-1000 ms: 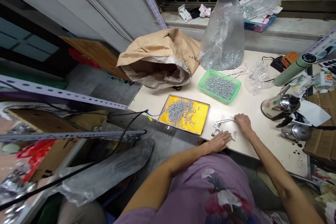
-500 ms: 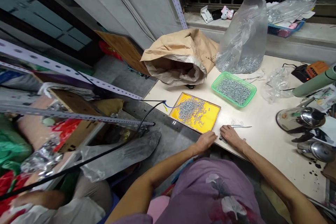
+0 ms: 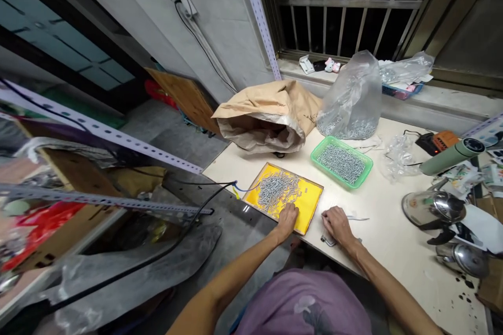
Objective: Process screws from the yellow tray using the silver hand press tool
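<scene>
A shallow yellow tray [image 3: 312, 192] holds a loose heap of small silver metal pins [image 3: 275, 188]. My left hand [image 3: 288, 217] is over the tray's front part, just below the heap, its fingers bent down and together; whatever they pinch is too small to make out. To the right of the tray, my right hand [image 3: 338, 224] rests on the table with curled fingers, and their contents are hidden. Beside its wrist, at the table's front edge, is a small metal fitting [image 3: 328, 241]. A thin pale strip [image 3: 358, 218] lies just beyond this hand.
A green basket [image 3: 368, 171] full of similar pins stands behind the tray. Farther back are an open brown paper sack [image 3: 267, 104] and a clear plastic bag [image 3: 353, 94] of metal pieces. At right stand a green flask [image 3: 448, 158] and a steel kettle [image 3: 432, 208].
My left hand has moved from the table's front edge up onto the yellow tray by the pins. My right hand stays near the metal fitting. The view has tilted upward.
</scene>
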Demonstrator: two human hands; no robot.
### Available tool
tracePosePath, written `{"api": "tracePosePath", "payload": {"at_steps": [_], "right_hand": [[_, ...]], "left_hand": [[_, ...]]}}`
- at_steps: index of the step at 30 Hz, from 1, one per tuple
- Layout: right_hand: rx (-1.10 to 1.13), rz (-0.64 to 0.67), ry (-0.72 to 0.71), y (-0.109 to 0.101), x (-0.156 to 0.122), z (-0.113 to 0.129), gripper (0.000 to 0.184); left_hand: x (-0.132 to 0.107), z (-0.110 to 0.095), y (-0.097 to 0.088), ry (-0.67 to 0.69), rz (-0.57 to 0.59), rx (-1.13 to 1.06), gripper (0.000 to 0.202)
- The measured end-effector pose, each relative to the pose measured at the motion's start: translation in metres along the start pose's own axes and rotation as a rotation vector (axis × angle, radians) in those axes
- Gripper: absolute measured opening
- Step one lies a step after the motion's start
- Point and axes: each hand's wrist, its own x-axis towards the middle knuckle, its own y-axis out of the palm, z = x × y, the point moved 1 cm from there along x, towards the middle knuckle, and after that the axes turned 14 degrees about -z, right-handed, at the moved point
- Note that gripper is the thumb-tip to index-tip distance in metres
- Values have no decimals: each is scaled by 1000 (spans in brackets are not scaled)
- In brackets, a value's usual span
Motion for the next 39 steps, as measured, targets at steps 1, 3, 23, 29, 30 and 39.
{"api": "tracePosePath", "payload": {"at_steps": [1, 3, 23, 29, 30, 39], "right_hand": [[3, -64, 71, -7, 16, -1, 22], [0, -177, 179, -21, 53, -5, 24], [-222, 197, 366, -40, -113, -8, 18], [-275, 251, 382, -38, -112, -4, 17], [-280, 248, 381, -38, -112, -4, 17], [-288, 249, 377, -40, -112, -6, 19]], "left_hand": [[1, 1, 1, 15, 7, 13, 28], [3, 2, 1, 34, 11, 30, 28], [-14, -70, -1, -352, 437, -729, 16], [-8, -83, 4, -308, 462, -579, 15], [-7, -84, 5, -294, 466, -565, 15], [3, -90, 15, -163, 530, -473, 17]]}}
